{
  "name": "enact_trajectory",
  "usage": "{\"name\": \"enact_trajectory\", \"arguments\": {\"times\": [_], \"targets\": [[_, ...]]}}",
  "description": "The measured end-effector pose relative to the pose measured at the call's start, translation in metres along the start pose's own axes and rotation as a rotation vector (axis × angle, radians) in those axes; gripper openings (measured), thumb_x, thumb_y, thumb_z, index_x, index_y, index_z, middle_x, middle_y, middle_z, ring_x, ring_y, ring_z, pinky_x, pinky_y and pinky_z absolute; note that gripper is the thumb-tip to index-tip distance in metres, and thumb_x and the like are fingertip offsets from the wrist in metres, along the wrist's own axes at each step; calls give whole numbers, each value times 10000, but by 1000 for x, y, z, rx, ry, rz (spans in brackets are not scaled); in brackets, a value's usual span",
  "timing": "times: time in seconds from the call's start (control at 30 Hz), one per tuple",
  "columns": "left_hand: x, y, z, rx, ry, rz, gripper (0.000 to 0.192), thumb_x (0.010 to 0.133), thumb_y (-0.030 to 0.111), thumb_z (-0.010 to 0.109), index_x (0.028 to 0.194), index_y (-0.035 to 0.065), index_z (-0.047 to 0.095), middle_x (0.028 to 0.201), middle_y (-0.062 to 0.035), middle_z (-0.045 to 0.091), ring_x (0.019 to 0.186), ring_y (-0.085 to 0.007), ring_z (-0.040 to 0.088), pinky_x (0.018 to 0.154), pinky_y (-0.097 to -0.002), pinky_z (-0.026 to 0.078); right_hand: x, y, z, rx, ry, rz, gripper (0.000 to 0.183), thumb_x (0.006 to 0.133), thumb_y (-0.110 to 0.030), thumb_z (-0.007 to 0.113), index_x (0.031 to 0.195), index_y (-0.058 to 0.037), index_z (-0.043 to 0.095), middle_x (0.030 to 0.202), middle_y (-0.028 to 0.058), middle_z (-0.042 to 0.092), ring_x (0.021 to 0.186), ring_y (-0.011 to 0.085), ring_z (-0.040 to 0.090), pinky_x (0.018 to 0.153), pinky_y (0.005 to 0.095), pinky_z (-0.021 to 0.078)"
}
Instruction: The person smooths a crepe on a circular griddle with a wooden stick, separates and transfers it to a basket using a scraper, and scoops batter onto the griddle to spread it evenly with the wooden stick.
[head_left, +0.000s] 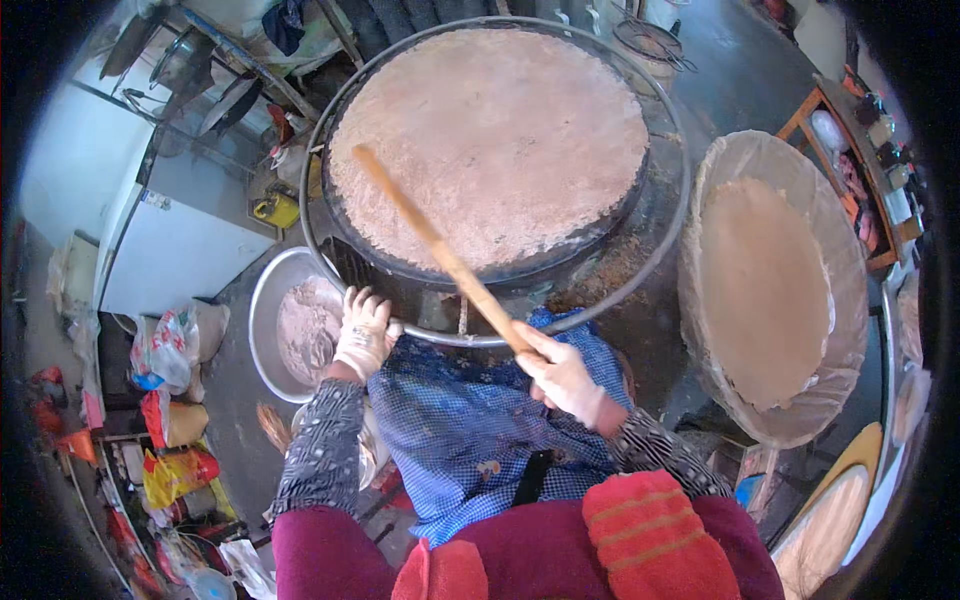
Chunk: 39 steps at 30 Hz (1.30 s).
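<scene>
My gloved right hand (561, 375) grips one end of a long, flat wooden stick (442, 251). The stick slants up and left across the near part of a round griddle (600, 251), its far end over the pale pinkish layer (487, 142) that covers most of the surface. I cannot tell whether the stick touches it. A metal ring (679, 202) runs around the griddle, and my gloved left hand (366, 330) rests on its near left part. Just left of that hand, a metal basin (262, 345) contains a pinkish, doughy mass (307, 330).
To the right stands a large plastic-lined basket (840, 300) with a stack of thin brown sheets (761, 292) inside. A wooden shelf unit (814, 101) is behind it. A white cabinet (180, 255) and plastic bags (169, 349) are at left. A checked blue cloth (480, 427) covers my lap.
</scene>
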<state>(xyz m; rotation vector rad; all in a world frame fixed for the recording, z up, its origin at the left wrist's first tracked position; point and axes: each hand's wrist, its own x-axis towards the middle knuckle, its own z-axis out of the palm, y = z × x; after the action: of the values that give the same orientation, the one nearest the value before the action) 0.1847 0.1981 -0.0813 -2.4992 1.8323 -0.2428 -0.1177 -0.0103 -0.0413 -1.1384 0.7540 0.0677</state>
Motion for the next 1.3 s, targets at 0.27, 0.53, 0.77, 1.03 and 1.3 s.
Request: {"name": "enact_trajectory", "arguments": {"times": [0.27,0.53,0.77,1.03,1.3], "targets": [[25,118,-1,-33,-74,-169,364,804,400,640,954,68,631,975,-150,620,1047,-339,574,1085,-536,313,-5,-2,1,-42,2,-41,481,952,-198,612,1422,-215,515,734,26,644,508,77,562,414,248,444],[50,245,16,-678,369,72,641,853,317,610,1381,-1,437,1335,-255,483,1261,-425,457,1112,-555,307,-67,34,-38,-162,-8,-397,431,949,-165,622,1370,-104,559,722,27,636,501,82,547,465,238,454],[216,252,-107,-516,303,422,726,882,401,600,1384,-80,392,1418,-302,399,1353,-474,347,1156,-537,238,-165,42,-91,195,486,47,502,947,-141,614,1430,-91,489,676,40,624,435,86,476,398,238,383],[310,200,-23,-157,98,448,810,652,486,733,1296,50,505,1398,-154,483,1356,-364,394,1145,-450,314,-93,12,-104,558,110,-118,615,985,-264,568,1514,-67,322,554,-9,442,412,83,392,368,239,298],[230,43,-15,-104,89,197,705,771,477,647,1289,24,495,1366,-204,493,1323,-411,417,1121,-491,335,-17,-21,-44,295,-85,-17,559,990,-228,557,1496,-85,369,568,8,495,407,69,425,378,227,329]]}}
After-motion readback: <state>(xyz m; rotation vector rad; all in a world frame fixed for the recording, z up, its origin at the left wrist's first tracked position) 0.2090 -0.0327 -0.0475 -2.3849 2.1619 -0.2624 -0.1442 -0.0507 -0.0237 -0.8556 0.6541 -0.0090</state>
